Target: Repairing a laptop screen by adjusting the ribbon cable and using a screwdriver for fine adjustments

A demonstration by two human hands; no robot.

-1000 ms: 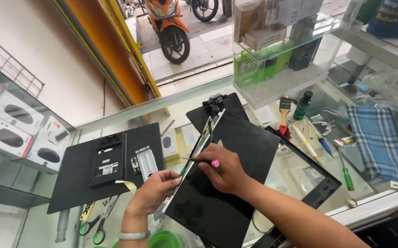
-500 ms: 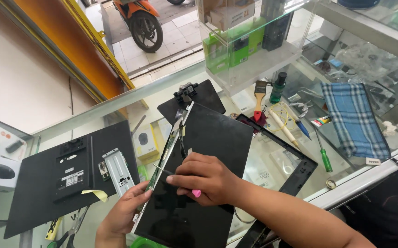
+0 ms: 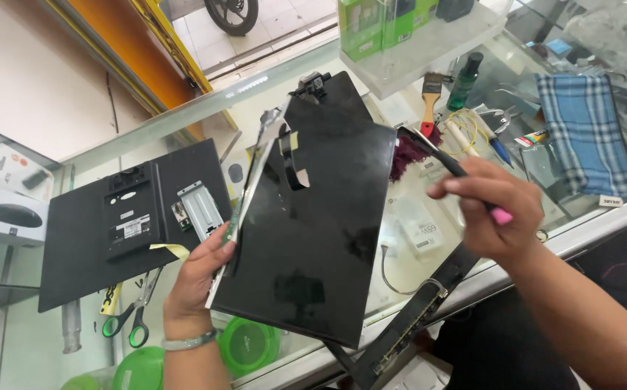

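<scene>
My left hand point(image 3: 199, 273) grips the left edge of a glossy black display panel point(image 3: 313, 224), lifted and tilted off the glass counter point(image 3: 602, 217), its metal back edge showing along the left side. My right hand point(image 3: 488, 209) is to the right of the panel, closed around a thin black tool with a pink end point(image 3: 503, 215). The tool's tip points up-left toward the panel's upper right corner. A black screen frame point(image 3: 414, 318) lies under the panel near the counter's front edge.
A black back cover point(image 3: 82, 245) lies at the left, green-handled scissors point(image 3: 129, 321) beside it. A wooden brush point(image 3: 430, 94), a dark bottle point(image 3: 465, 81), screwdrivers and a blue checked cloth point(image 3: 588, 133) lie at the right. Boxed mice point(image 3: 6, 209) sit below the glass.
The panel has been lifted and swung up away from the frame. My right hand left the panel's edge and moved right with the pink-ended tool. The view shifted closer.
</scene>
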